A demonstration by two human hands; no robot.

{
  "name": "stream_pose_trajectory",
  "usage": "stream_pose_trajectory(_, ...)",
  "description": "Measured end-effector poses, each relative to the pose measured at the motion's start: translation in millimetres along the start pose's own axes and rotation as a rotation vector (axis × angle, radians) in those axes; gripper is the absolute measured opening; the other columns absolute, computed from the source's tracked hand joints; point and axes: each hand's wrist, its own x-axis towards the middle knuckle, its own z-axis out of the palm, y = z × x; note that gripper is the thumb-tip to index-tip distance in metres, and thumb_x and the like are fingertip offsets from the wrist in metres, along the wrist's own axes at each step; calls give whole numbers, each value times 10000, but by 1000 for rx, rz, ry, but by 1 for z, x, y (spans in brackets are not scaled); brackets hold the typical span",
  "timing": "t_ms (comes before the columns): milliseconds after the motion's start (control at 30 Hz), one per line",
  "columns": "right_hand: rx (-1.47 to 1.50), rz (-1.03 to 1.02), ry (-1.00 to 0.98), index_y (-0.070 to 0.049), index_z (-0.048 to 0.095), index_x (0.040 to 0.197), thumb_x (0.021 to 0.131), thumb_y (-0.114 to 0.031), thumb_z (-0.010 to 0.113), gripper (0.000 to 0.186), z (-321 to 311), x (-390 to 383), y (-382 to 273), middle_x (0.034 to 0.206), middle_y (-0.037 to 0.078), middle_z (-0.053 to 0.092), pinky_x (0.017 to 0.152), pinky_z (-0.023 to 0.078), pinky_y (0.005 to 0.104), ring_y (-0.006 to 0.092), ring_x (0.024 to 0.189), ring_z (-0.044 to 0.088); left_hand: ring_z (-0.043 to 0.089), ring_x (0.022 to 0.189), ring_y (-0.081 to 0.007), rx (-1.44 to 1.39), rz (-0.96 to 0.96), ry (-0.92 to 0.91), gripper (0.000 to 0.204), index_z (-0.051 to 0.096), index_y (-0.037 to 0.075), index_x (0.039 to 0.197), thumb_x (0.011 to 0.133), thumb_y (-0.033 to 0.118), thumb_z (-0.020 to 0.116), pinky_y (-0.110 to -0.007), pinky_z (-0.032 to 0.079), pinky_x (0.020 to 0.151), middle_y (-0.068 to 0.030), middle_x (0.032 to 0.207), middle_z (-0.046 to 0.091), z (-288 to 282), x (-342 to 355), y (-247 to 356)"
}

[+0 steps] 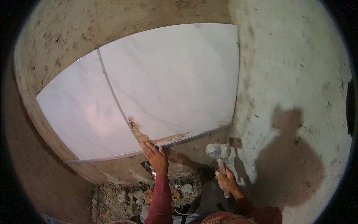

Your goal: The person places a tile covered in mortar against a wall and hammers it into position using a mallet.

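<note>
Rough, stained wall [294,67] — stony rubble [121,199] along foot.

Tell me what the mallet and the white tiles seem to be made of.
The mallet has a dull, pale, smudged head, probably rubber; its grimy handle might be wood. The white tiles look like glossy glazed ceramic, from their smooth, grey-veined faces and sheen, though polished stone is possible.

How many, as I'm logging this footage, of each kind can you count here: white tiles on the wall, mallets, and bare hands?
White tiles, the left tile and the right tile: 2
Mallets, the mallet: 1
Bare hands, the left hand and the right hand: 2
Total: 5
</note>
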Motion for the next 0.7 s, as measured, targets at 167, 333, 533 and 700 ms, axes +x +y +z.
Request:
stream_pose_trajectory(167,54,65,116,-115,501,995,1058,-299,584,212,-62,-32,-19,618,-29,466,396,399,295,76,442,450,116,1539,-492,-142,23,203,682,117,-28,1614,1097,288,430,-591,142,1233,-314,1669,64,-24,-10,108)
stream_pose_trajectory(333,137,82,189,-86,520,1016,1049,-364,576,285,-122,-34,-25,647,-6,499,443,413,316,103,470,475,130,1546,-464,-100,456,316,714,182,42,1622,1040,258,535,-571,152,1246,-255,1687,106,-70,108,204)
stream_pose_trajectory(533,-192,-199,324,-43,508,1030,1054,-304,561,268,-131,-1,-35,650,23,465,470,388,335,125,466,418,138,1563,-397,172,573,276,751,217,50,1613,1016,341,567,-550,105,1263,-204,1685,185,-105,169,227)
stream_pose_trajectory(700,-375,-585,363,35,563,1260,1000,-240,627,384,-135,90,-52,1005,226,682,819,544,414,367,958,692,133,1566,-388,146,565,316,730,222,69,1617,1036,398,516,-548,88,1266,-187,1690,181,-91,165,238)
